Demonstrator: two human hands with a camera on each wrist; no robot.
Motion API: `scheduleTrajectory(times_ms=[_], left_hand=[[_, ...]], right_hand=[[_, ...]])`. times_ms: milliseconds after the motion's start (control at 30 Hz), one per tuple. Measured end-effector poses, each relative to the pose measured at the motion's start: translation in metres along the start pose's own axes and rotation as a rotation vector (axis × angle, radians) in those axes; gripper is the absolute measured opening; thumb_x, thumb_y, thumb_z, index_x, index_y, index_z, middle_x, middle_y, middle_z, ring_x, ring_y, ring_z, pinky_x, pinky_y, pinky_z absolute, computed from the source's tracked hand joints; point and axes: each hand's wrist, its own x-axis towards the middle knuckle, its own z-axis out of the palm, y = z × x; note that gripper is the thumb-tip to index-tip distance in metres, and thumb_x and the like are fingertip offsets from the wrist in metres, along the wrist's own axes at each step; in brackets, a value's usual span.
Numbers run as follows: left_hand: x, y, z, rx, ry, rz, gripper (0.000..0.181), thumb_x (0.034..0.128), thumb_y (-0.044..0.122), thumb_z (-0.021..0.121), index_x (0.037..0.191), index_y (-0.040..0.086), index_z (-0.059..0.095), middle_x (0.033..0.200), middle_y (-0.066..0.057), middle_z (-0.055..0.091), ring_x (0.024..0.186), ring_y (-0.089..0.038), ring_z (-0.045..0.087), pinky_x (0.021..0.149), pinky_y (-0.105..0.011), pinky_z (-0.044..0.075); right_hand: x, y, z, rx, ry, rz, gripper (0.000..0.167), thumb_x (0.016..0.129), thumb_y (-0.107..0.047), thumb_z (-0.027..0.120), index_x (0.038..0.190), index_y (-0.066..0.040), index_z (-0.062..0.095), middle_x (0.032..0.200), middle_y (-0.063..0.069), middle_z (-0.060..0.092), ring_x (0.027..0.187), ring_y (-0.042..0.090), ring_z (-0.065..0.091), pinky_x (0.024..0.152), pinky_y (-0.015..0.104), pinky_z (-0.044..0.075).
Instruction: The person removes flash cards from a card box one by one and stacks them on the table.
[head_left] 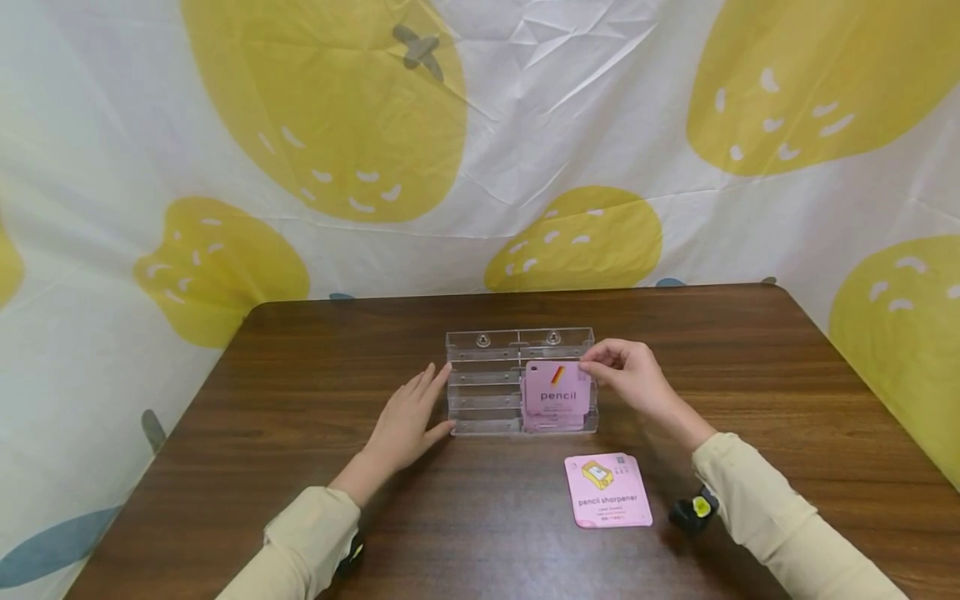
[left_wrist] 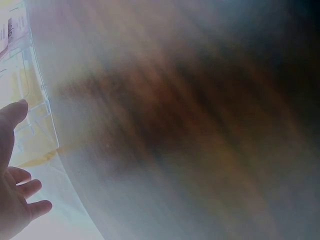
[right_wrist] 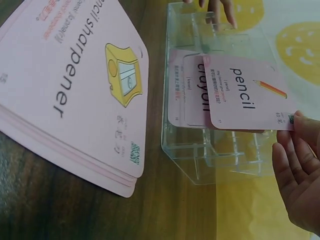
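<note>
A clear plastic tiered card rack (head_left: 483, 392) stands on the table. My right hand (head_left: 628, 377) pinches the upper right corner of a pink flashcard reading "pencil" (head_left: 557, 387), held at the rack's right column. In the right wrist view, the pencil card overlaps a pink "crayon" card (right_wrist: 194, 92) in the rack; whether the pencil card's lower edge is seated is hidden. My left hand (head_left: 405, 417) has its fingers extended and touches the rack's left side with fingertips and thumb. Nearer me lies a stack of pink cards (head_left: 609, 492), with "pencil sharpener" on top.
The brown wooden table (head_left: 330, 350) reaches back to a white cloth (head_left: 495, 125) printed with yellow fruit. A dark wrist device (head_left: 693, 510) is on the right sleeve, close to the card stack. The rack's left tiers show no cards.
</note>
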Motion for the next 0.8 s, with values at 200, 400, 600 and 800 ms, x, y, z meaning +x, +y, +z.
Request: scheduleTrajectory(times_ms=[200,400,600,800], left_hand=[[0.000,0.000,0.000,0.000,-0.003,-0.001,0.079,0.0809,0.033,0.067,0.144,0.010,0.025,0.139,-0.024,0.036,0.124,-0.037,0.039,0.099,-0.051,0.034],[0.000,-0.001,0.001,-0.001,-0.005,-0.002,0.079,0.0812,0.033,0.067,0.144,0.010,0.025,0.139,-0.024,0.036,0.123,-0.037,0.039,0.099,-0.051,0.034],[0.000,0.000,0.001,0.003,-0.011,0.000,0.079,0.0815,0.034,0.066,0.144,0.010,0.024,0.139,-0.024,0.035,0.123,-0.038,0.039,0.099,-0.051,0.034],[0.000,0.000,0.001,0.002,-0.012,-0.003,0.079,0.0817,0.034,0.066,0.144,0.010,0.024,0.139,-0.024,0.035,0.123,-0.037,0.039,0.099,-0.051,0.034]], right_hand=[[0.003,0.008,-0.002,-0.003,0.004,-0.030,0.009,0.082,0.003,0.062,0.085,0.011,0.063,0.072,0.024,0.061,0.056,0.008,0.050,0.049,0.018,0.044],[0.007,0.025,-0.004,0.003,-0.002,-0.037,0.011,0.082,-0.002,0.065,0.085,0.008,0.065,0.071,0.015,0.063,0.057,0.009,0.053,0.051,0.018,0.046],[0.006,0.026,-0.005,-0.003,-0.010,-0.066,0.011,0.081,-0.002,0.065,0.085,0.008,0.064,0.070,0.013,0.063,0.058,0.009,0.055,0.052,0.019,0.048],[0.005,0.023,-0.008,-0.028,-0.020,-0.082,0.010,0.081,-0.002,0.065,0.084,0.007,0.065,0.071,0.013,0.064,0.058,0.010,0.056,0.052,0.019,0.048]])
